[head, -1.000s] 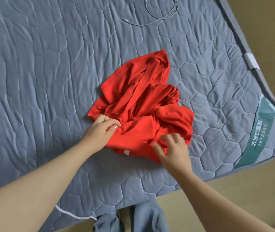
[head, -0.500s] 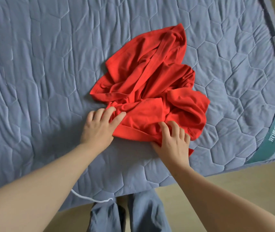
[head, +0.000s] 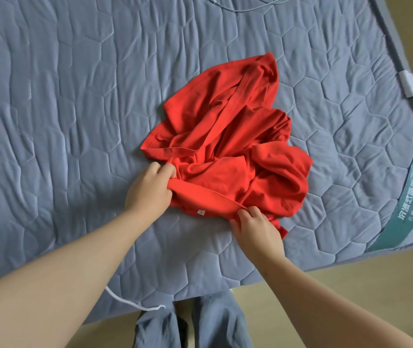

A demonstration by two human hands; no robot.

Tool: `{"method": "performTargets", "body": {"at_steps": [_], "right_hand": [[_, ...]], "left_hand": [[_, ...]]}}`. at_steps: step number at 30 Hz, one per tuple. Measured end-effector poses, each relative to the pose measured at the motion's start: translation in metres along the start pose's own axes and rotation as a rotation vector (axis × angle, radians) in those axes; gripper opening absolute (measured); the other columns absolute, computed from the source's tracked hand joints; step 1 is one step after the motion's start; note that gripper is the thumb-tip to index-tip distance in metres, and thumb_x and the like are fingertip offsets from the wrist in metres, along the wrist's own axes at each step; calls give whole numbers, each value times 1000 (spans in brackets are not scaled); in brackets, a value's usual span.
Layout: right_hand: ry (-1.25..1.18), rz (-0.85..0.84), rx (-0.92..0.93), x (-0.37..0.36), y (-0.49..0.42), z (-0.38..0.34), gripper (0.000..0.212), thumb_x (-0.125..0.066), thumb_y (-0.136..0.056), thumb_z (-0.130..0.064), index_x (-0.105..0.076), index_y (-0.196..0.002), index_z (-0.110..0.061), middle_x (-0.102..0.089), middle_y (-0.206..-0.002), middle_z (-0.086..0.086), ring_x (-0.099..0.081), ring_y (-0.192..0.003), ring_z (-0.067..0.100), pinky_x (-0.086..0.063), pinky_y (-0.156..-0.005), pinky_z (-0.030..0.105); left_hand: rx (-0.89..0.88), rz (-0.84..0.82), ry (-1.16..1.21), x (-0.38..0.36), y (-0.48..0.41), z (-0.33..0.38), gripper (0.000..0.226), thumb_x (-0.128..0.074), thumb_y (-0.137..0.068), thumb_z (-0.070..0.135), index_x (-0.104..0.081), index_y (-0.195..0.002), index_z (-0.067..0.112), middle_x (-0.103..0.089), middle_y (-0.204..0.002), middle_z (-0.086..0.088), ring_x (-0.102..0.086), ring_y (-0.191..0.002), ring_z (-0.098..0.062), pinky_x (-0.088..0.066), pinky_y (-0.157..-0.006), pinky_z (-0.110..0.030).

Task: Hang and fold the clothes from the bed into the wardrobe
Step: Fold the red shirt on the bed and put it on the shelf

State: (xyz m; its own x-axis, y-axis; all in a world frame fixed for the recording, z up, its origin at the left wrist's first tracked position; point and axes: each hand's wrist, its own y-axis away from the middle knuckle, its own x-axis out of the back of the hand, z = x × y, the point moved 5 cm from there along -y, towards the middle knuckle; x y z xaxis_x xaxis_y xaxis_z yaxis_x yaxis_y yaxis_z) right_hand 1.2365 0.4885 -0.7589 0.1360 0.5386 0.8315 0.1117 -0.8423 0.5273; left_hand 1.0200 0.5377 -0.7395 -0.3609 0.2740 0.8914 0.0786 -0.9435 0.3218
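Quilted grey bed (head: 62, 101) carries a crumpled red garment (head: 225, 146) close to its front edge. Lifting now may drag up tangled layers, since each hand may hold a different fold. The left hand (head: 148, 194) grips its near-left edge; the right hand (head: 257, 228) pinches the near hem, the heap lying just beyond both.

One camera sits on the person's head. It looks forward and down at the bed (head: 49, 96) from close above.
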Motion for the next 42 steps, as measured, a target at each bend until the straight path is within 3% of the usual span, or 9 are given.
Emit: {"method": "performTargets", "body": {"at_steps": [2,5,10,18,22,28,34,38,42], "right_hand": [[115,-18,-12,-10,1,0,41,-62,-82,-43,-55,-107,-12,-55,-106,5,-56,-99,27,-40,-76,34],[249,100,-75,-8,1,3,41,-83,-58,-27,-65,-91,-11,-62,-82,6,-61,-73,27,-45,-61,34],[183,84,-91,-5,-21,12,28,-39,-89,-9,-56,-111,-12,-60,-111,8,-49,-107,29,-33,-83,36],[42,129,-202,64,12,17,27,-36,-90,-5,-55,-109,-9,-57,-118,6,-48,-110,29,-36,-87,35],[-202,206,-280,125,46,8,28,-32,-88,1,-51,-108,-5,-57,-114,15,-52,-108,34,-39,-76,36],[-504,331,-386,217,112,-31,25,-31,-90,-2,-50,-107,-6,-54,-112,19,-51,-104,35,-39,-77,36],[-887,652,-226,318,207,-92,14,-39,-91,-11,-52,-94,-8,-59,-96,14,-53,-97,33,-38,-76,36],[-1029,946,-53,378,265,-121,13,-40,-91,-16,-46,-80,-15,-54,-83,7,-51,-84,27,-38,-77,39],[-1232,1087,96,416,318,-140,25,-37,-95,-23,-38,-70,-22,-43,-63,-4,-42,-57,7,-34,-57,32]], "left_hand": [[15,-48,13,-6,0,-4,27,-53,-75,-1,-54,-97,14,-47,-94,-9,-52,-89,-36,-41,-68,-40],[15,-89,104,-11,1,-13,31,-54,-73,-4,-55,-97,15,-51,-93,-6,-54,-89,-34,-43,-73,-39],[23,-193,173,-14,7,-22,31,-51,-71,-3,-60,-88,21,-45,-79,7,-55,-86,-28,-43,-74,-35],[145,-41,122,44,24,-3,29,-48,-76,-2,-58,-90,21,-46,-92,-1,-54,-92,-33,-41,-74,-35],[211,56,120,108,42,17,29,-43,-80,-2,-55,-86,24,-47,-97,-3,-54,-88,-33,-35,-67,-32],[357,167,341,217,84,36,30,-42,-80,-2,-57,-81,23,-62,-95,-10,-56,-88,-31,-38,-65,-28],[358,378,768,346,156,37,36,-40,-80,-1,-66,-94,20,-63,-93,-10,-56,-79,-28,-52,-66,-33],[223,405,1109,417,196,48,28,-37,-90,8,-60,-100,21,-59,-89,-7,-57,-66,-22,-50,-53,-32],[9,411,1174,479,245,66,20,-40,-95,26,-58,-89,19,-59,-77,-7,-59,-62,-21,-49,-53,-30]]}}
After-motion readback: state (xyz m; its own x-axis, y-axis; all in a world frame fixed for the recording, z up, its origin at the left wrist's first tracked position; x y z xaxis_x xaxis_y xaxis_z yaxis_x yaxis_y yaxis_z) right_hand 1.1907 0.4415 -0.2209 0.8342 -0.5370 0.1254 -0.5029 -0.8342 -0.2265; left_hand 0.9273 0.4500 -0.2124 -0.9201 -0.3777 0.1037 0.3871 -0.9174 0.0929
